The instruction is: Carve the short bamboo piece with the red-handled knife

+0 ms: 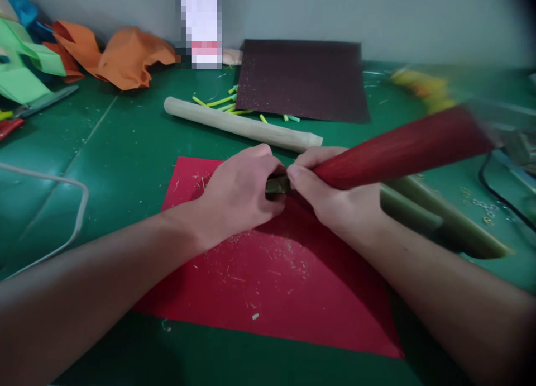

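My left hand point(247, 187) is closed around a short greenish-brown piece point(276, 186) whose end shows between thumb and fingers. Close against it, my right hand point(330, 182) grips the narrow end of a long red tapered piece point(402, 148), which looks like a handle or a rolled tube and widens toward the upper right. Where the two hands meet, the contact between the pieces is hidden by fingers. Beneath both hands lies a red sheet point(259, 274) scattered with fine pale shavings.
Beyond my hands lies a pale wooden stick point(243, 123), near a dark brown sheet point(301, 79) and yellow-green strips point(221, 102). Green bamboo-like pieces point(456, 224) rest at right. Crumpled orange paper point(129, 56), light green paper point(25, 62) and a white cable point(81, 207) are at left.
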The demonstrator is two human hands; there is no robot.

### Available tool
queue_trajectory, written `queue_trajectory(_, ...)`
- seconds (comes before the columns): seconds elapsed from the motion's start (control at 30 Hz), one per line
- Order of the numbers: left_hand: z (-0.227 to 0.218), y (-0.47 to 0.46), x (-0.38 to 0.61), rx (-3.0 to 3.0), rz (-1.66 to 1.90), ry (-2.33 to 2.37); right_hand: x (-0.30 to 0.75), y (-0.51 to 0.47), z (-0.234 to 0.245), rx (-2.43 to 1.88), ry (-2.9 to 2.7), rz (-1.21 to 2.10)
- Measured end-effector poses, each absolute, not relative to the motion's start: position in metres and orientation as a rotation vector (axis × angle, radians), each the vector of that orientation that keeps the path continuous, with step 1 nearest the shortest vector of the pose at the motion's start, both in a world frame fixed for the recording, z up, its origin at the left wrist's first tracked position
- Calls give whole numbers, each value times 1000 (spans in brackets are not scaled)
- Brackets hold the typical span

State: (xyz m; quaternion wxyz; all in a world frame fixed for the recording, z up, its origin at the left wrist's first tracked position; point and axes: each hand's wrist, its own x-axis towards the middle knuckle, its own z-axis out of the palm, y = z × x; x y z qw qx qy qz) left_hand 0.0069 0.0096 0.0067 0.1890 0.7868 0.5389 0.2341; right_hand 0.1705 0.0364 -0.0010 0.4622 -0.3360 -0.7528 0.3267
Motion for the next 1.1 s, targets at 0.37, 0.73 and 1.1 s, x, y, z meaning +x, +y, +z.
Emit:
queue_trajectory(0.37, 6, 11, 7, 2196, 651, 1521, 171, 36, -2, -814, -1894, 781)
queue_trajectory(0.73, 3, 11, 4, 2223, 706, 1506, 168, 37, -5, -832, -1784, 728)
queue_trajectory(1.1, 6, 12, 5, 2218, 688, 1497, 171, 35, 1, -867, -1916, 858)
